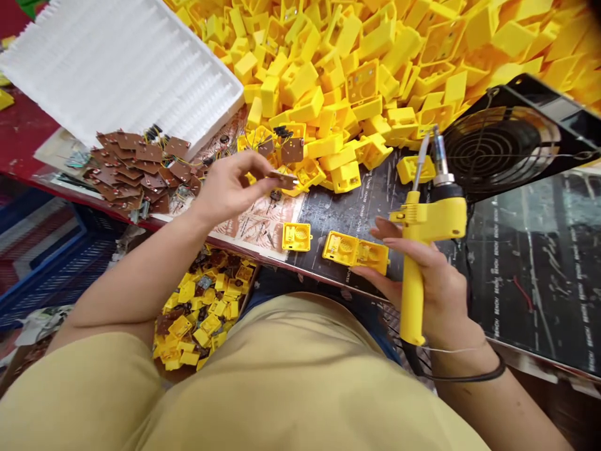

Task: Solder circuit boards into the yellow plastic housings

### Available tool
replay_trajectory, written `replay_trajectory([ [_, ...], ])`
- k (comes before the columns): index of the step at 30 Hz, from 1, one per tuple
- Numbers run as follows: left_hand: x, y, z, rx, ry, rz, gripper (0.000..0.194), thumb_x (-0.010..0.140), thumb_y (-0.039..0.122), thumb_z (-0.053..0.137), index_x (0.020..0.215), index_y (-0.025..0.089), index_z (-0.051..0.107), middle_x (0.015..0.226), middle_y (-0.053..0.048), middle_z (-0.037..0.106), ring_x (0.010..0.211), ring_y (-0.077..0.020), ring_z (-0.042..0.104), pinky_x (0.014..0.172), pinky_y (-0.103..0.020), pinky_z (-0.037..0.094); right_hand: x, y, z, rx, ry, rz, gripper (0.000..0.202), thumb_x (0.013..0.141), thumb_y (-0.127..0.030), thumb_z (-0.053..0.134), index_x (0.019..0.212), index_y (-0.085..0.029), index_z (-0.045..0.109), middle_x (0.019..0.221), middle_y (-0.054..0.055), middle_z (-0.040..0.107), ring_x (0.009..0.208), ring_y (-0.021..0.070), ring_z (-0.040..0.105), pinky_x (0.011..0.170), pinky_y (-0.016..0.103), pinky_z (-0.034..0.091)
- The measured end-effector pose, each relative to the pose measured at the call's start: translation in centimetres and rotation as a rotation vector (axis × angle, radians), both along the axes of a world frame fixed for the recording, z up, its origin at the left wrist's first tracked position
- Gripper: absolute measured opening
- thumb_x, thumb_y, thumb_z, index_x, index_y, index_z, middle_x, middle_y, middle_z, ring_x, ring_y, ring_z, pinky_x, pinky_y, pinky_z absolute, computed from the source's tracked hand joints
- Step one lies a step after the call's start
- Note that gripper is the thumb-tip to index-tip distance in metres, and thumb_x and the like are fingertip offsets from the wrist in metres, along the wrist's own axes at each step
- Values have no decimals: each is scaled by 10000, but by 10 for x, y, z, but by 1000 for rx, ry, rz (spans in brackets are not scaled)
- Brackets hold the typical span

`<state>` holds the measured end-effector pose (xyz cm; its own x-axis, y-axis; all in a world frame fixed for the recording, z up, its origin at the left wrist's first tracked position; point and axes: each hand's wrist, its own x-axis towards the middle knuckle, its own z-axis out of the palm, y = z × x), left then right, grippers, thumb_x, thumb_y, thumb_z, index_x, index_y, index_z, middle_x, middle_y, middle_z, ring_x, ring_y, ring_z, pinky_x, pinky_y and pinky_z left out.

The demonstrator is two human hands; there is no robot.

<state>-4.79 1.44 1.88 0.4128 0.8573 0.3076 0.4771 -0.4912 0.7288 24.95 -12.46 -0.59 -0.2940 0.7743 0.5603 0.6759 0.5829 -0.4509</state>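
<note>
My left hand (235,188) pinches a small brown circuit board (284,181) between thumb and fingertips, above the near edge of the heap of yellow cases. A yellow soldering gun (412,282) sits in my right hand (439,282), its metal tip pointing up and away from me. The thumb and fingers of that hand reach around the right side of a yellow plastic case (373,255); whether they press on it I cannot tell. Against its left side lies another open case (340,248). A third open case (296,237) lies apart, farther left, near the bench edge.
A large heap of yellow cases (323,75) covers the back. Brown circuit boards (136,166) with wires are piled at left beside a white foam tray (126,62). A black fan (507,144) stands at right. Below the edge is a box of yellow parts (201,313).
</note>
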Motion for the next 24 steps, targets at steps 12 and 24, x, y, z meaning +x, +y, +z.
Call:
replay_trajectory([
  [12,-87,-35,-14,-7,211,-306,264,835,122,475,833,210,725,1021,-56,793,1041,-178,737,960,-350,591,-81,48,4,23,-280,237,271,994,-245,553,1252,-194,489,942,57,652,855,216,651,931,430,521],
  [24,-35,-49,0,374,741,-14,301,914,413,564,951,174,744,952,-109,727,967,-297,635,844,-444,478,-63,38,3,60,-284,206,433,963,-422,635,1311,-214,483,1005,69,707,952,245,707,948,440,542],
])
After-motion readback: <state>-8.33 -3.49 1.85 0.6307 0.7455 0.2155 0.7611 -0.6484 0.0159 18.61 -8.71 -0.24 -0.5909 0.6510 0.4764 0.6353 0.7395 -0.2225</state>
